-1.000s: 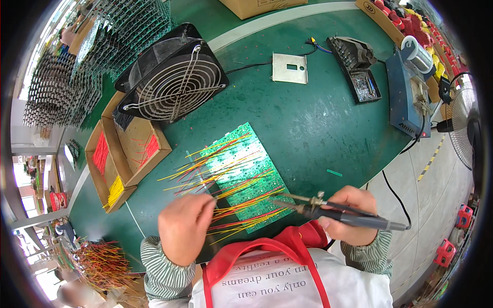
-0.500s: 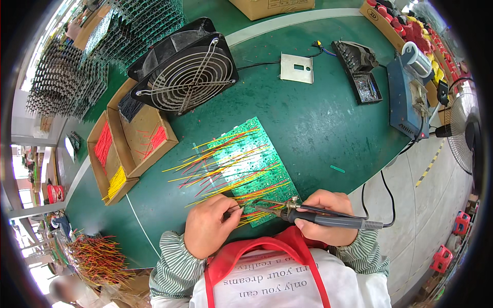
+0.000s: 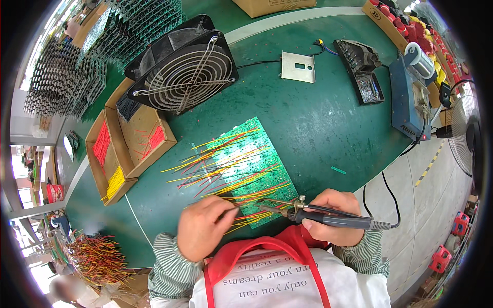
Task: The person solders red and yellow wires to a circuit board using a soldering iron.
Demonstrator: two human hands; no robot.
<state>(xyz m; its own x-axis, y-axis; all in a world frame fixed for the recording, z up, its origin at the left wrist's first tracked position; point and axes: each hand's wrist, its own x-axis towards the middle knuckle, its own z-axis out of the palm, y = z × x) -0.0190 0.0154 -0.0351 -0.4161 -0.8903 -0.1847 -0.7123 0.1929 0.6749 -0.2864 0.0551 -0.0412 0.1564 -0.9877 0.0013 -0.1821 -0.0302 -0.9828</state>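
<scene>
Holding the soldering iron [image 3: 339, 221]: right hand [image 3: 341, 234], its grip wrapped around the dark handle, with the slim metal end pointing left over the near part of the board; whether it touches cannot be told.
Left hand [image 3: 201, 231]: just left of the board's near end, thumb and forefinger drawn close together; cannot tell whether a wire is pinched between them.
Green circuit board [image 3: 252, 160]: flat on the counter [image 3: 328, 128], between the hands and reaching to the far side of them, set at a slant.
Wires [image 3: 240, 183]: red, yellow and black, lying across the board in rows, with loose ends past its left edge.
Board handling: probably light, thin and stiff, its small parts fragile; best taken by the bare right edge.
Wire handling: likely very light, soft and springy, a bit slippery; best pinched on the coloured sleeve, away from the hot end.
Iron handling: likely light, pulled on by its cord; hold only the handle.
Cardboard tray [image 3: 156, 158]: left, with red, yellow and black wires inside.
Black fan [image 3: 192, 84]: far left, facing the board.
</scene>
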